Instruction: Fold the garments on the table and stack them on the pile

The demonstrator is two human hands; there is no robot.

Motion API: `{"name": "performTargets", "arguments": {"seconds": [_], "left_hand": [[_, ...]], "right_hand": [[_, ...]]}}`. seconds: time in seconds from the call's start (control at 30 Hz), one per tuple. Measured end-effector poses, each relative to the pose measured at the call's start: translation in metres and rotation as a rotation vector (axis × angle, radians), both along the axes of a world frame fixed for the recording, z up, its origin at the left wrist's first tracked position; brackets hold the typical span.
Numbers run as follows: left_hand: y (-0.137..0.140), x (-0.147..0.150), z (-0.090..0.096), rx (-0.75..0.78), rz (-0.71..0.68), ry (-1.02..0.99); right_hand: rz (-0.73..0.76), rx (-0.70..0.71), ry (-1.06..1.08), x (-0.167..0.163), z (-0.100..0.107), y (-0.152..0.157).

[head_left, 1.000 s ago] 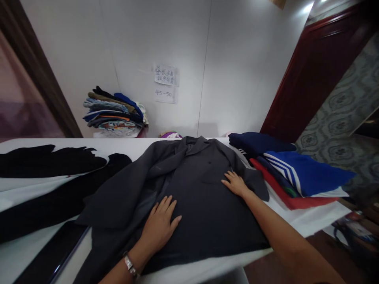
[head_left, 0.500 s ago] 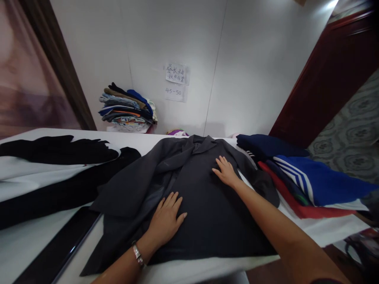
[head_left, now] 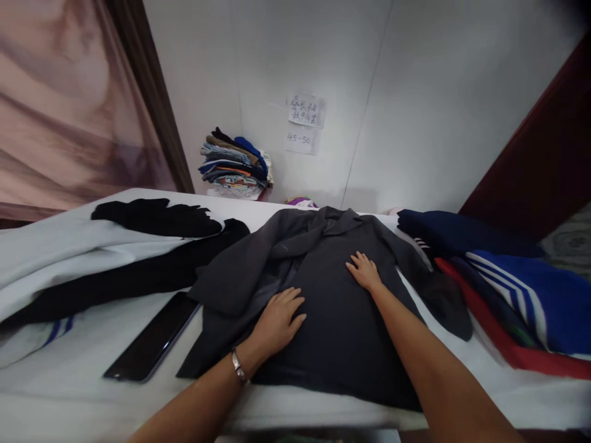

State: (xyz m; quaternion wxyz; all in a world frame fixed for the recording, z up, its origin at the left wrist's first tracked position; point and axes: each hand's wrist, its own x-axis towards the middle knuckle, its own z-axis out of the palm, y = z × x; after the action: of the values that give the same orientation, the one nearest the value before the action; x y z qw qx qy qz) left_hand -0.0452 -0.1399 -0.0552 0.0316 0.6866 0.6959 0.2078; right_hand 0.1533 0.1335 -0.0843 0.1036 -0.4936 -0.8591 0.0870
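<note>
Head view: "Where is the dark grey jacket [head_left: 332, 332]?"

"Spread on the white table [head_left: 83, 403], front face up, right before the wearer of the camera."

"Which way does it point?"

"Collar [head_left: 339, 223] away, toward the wall [head_left: 425, 123]; hem toward the person, close to the near edge of the table. So its long axis, collar to hem, runs nearly straight out from the body."

"And the sleeves?"

"Both slant off that axis. One angles down to the left, its cuff end by the phone [head_left: 152, 338]; the other drops down to the right, beside the red garment [head_left: 512, 344]. The front opening is parted on the left, with some of the lining showing."

"What are the hands doing?"

"Left hand [head_left: 279, 320]: palm down on the lower front, fingers apart, gripping nothing. A bracelet [head_left: 239, 367] sits on that wrist. Right hand [head_left: 364, 271]: also laid on the cloth, farther up toward the collar, fingers spread and loose."

"Anything around it?"

"To the left, a black-and-white garment [head_left: 152, 274] reaches close to the jacket. The phone lies at a slant, its far end at the cuff. To the right, a blue garment [head_left: 563, 301] with white stripes lies over the red one, with navy clothing [head_left: 462, 232] behind. A stack of folded clothes [head_left: 235, 163] is by the wall."
</note>
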Motion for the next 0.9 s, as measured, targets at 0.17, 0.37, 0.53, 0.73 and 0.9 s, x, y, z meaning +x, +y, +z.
{"name": "performTargets", "arguments": {"seconds": [0.17, 0.37, 0.53, 0.73, 0.9], "left_hand": [[-0.003, -0.024, 0.024, 0.121, 0.193, 0.069], [-0.004, -0.084, 0.049, -0.06, 0.424, 0.338], [-0.007, -0.132, 0.078, -0.079, 0.79, 0.475], [0.006, -0.097, 0.067, -0.084, 0.326, 0.293], [0.035, -0.096, 0.044, -0.125, 0.425, 0.278]], "right_hand": [[0.033, 0.156, 0.141, 0.007, -0.006, -0.001], [0.106, 0.143, 0.1, 0.008, -0.009, -0.001], [0.1, 0.154, 0.129, 0.008, -0.013, 0.003], [0.11, 0.158, 0.152, 0.008, -0.016, 0.006], [0.101, 0.133, 0.158, 0.008, -0.013, 0.005]]}}
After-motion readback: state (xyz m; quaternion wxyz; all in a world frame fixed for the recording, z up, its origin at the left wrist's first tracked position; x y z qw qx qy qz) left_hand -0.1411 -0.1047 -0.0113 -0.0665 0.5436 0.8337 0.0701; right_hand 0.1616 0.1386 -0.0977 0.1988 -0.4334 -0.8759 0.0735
